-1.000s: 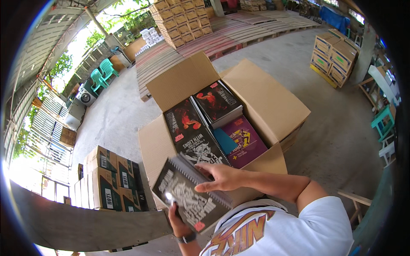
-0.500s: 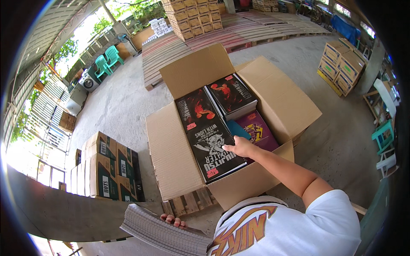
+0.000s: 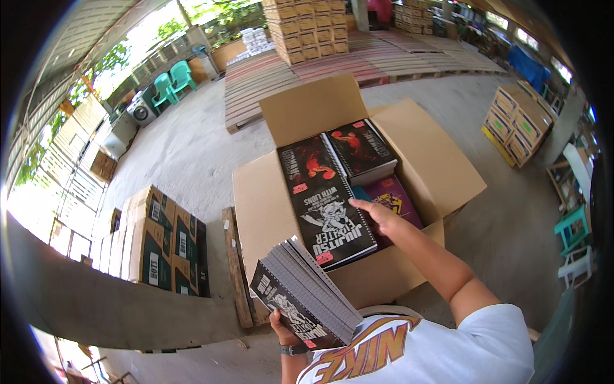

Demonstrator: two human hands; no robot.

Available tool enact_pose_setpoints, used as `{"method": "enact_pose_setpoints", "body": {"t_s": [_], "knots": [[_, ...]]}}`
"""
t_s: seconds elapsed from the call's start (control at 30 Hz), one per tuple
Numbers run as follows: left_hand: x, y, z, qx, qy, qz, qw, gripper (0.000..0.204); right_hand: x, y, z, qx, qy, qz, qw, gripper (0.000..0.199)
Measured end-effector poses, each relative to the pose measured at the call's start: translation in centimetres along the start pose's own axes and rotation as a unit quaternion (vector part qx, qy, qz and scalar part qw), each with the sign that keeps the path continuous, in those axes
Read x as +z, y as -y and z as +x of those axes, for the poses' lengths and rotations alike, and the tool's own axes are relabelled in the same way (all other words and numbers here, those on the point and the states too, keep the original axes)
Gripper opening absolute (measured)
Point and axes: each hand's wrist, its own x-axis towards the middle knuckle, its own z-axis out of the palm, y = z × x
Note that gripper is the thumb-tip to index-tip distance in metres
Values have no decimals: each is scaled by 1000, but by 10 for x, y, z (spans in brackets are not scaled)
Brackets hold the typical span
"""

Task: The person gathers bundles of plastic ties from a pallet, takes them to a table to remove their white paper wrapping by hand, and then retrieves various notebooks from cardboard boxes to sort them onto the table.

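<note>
My left hand (image 3: 281,329), with a dark watch on its wrist, is closed around a bundle of spiral notebooks (image 3: 307,297) with black covers and white drawings, tilted in front of the box. Its page edges fan apart. An open cardboard box (image 3: 265,198) holds stacks of notebooks. My right hand (image 3: 378,216) reaches inside, thumb on the wire-bound edge of the black spiral notebooks (image 3: 332,224) at the near left. Its other fingers go down beside that stack, partly hidden. Farther in lies a black-and-red stack (image 3: 361,150); a purple notebook (image 3: 393,195) sits lower at right.
The box stands on a wooden pallet (image 3: 240,281), its flaps folded outward. Printed cartons (image 3: 160,246) are stacked at left, more cartons (image 3: 519,125) at right. Wide pallets (image 3: 268,93) and a tall carton stack (image 3: 307,32) lie beyond. Green chairs (image 3: 173,83) stand far left.
My left hand has raised the notebook bundle up toward the box and turned it so the black cover shows. My right hand has drawn back slightly to the notebooks' bound edge.
</note>
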Motion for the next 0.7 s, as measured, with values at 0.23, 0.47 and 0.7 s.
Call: {"method": "enact_pose_setpoints", "body": {"t_s": [0.23, 0.47, 0.7], "knots": [[1, 6, 1, 38, -57, 74, 995, 57, 32, 9, -17, -125, -39, -188, 973, 65], [36, -16, -8, -74, -13, 59, 995, 50, 12, 31, -47, -179, -53, -197, 963, 54], [36, -34, -1, -124, -42, 97, 987, 42, 55, 74, -154, -283, 1, -33, 959, 43]]}}
